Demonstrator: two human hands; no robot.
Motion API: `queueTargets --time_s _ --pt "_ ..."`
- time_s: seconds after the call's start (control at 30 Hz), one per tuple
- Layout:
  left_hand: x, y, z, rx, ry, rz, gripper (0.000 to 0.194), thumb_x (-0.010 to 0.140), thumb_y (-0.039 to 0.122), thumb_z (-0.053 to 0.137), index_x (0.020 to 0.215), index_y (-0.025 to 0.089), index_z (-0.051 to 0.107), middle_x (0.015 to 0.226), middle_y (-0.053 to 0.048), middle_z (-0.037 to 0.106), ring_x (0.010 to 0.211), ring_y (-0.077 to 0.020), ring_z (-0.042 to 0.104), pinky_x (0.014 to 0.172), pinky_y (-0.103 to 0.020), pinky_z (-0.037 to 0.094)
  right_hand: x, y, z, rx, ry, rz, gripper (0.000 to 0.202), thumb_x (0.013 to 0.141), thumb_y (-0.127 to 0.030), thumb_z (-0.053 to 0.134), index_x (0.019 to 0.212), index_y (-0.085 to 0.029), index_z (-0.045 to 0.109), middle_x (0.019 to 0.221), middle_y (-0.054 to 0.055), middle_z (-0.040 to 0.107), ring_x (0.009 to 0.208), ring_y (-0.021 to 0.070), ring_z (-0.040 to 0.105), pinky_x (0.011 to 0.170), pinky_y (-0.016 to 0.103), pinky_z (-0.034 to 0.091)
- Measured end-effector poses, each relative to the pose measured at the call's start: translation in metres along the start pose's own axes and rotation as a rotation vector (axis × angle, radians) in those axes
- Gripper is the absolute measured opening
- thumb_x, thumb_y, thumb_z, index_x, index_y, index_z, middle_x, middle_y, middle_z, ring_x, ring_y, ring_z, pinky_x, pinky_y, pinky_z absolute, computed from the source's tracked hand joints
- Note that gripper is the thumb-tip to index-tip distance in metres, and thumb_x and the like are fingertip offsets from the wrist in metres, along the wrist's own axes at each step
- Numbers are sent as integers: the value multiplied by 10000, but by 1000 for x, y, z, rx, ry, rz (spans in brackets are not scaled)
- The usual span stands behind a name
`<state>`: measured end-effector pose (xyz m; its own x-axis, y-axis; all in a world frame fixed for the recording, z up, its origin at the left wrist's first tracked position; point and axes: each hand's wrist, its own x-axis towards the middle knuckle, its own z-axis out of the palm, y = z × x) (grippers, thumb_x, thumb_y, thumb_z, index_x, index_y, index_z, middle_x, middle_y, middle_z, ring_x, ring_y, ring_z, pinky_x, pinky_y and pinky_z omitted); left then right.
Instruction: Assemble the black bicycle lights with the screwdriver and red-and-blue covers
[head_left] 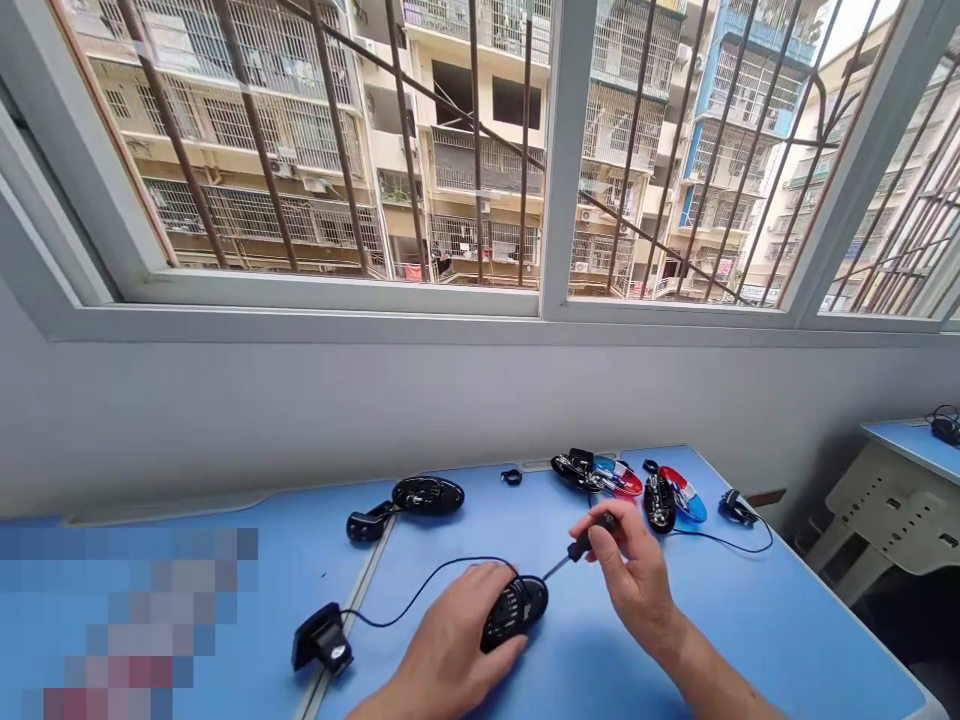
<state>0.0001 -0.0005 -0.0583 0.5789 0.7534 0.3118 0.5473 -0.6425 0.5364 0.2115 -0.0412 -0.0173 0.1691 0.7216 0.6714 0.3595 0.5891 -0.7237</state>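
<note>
My left hand [469, 635] grips a black oval casing [514, 612] with a slotted face, steadying it on the blue table. A thin black cable runs from this casing to a boxy black part [322, 640], which looks like a webcam head, on the left. Between the fingers of my right hand [634, 570] is a screwdriver [585, 540] with a black handle. Its metal shaft slants down to the left, and the tip is at the casing's upper right edge; whether it sits in a screw or gap I cannot tell.
Another black oval device [427, 496] lies at the back on the blue table [750, 610]. Opened black casings [660, 503] with red and blue parts are at the back right, near a cabled black piece [737, 508]. A black ring [511, 477] lies near the wall below the barred window.
</note>
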Motion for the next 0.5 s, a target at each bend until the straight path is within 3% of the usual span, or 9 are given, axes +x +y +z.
queueTargets --time_s 0.2,0.5 --pt "-1 13 -5 38 -65 -3 324 672 172 608 991 222 588 977 -57 656 885 -261 597 786 -368 492 -4 -7 1 -47 -56 -102 183 958 -367 463 984 -209 552 778 43 705 652 148 669 566 257 560" --pt "0 32 -17 74 -129 -41 243 684 159 579 923 205 574 928 -61 638 862 -253 579 753 -356 474 -6 -5 3 -89 -95 -135 154 953 -332 471 1017 -211 543 769 39 708 654 156 677 577 273 567"
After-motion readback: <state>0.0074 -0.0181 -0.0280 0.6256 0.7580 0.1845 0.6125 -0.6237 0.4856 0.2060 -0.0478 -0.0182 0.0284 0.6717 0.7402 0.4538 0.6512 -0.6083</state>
